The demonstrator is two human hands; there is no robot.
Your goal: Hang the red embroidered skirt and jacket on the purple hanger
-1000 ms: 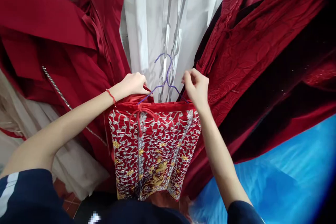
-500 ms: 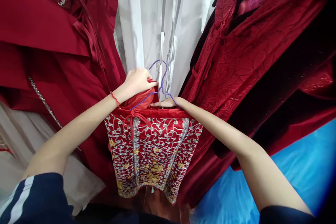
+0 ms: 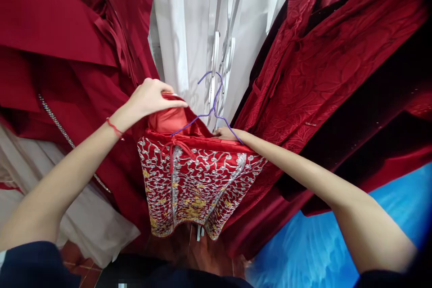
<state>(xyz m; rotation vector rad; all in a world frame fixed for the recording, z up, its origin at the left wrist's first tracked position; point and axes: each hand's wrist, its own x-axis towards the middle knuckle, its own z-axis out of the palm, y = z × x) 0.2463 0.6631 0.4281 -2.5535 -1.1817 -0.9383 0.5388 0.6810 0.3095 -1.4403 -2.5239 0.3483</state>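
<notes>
In front of me hangs a red corset top [image 3: 199,180] with silver and gold embroidery and a small red bow at its upper edge. A purple wire hanger [image 3: 216,99] sticks up out of its top opening, hook upward. My left hand [image 3: 155,96] pinches the far upper edge of the top on the left and holds it away from the front panel, so the orange-red lining shows. My right hand [image 3: 226,132] reaches behind the hanger's right arm into the opening at the right; its fingers are mostly hidden.
Dark red dresses [image 3: 84,54] hang on the left, one with a beaded chain trim. Embossed red garments [image 3: 330,76] and dark velvet hang on the right. White curtains [image 3: 168,22] and white metal stands are behind. A blue gown [image 3: 303,252] spreads at lower right above the tiled floor.
My left hand has moved left, pulling the far edge with it and opening the top wider. My right hand and the hanger have shifted slightly right.
</notes>
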